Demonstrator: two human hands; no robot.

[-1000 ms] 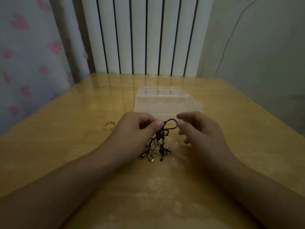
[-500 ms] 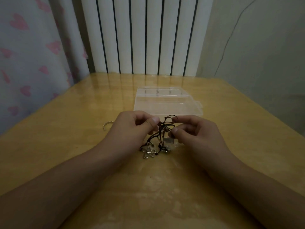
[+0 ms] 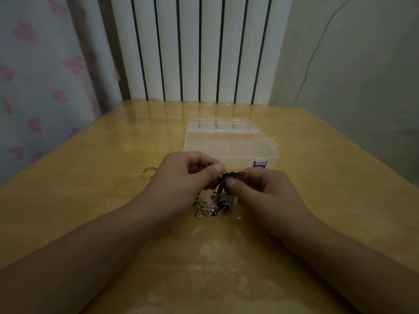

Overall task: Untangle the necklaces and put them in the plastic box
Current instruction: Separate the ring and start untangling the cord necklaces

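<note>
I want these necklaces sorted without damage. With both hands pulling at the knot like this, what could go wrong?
1. Both hands, left and right, pinch the dark cords close together; pulling apart could tighten the knot.
2. The metal pendants drag on the table and may snag the cords.
3. The plastic box lies just behind the hands, so a sudden tug might knock it.

The scene is dim and flat, with a yellowish-grey cast and no hard shadows. The glossy yellow wooden tabletop [image 3: 317, 155] carries soft reflections of the white ribbed radiator [image 3: 199, 48] along its far edge and pale, patchy glare in the near middle. Wide-angle distortion bends the radiator's ribs and the tabletop's edges outward toward the frame's sides. Detail is soft and noisy throughout, especially in the dark tangled cords [image 3: 229, 177].
</note>
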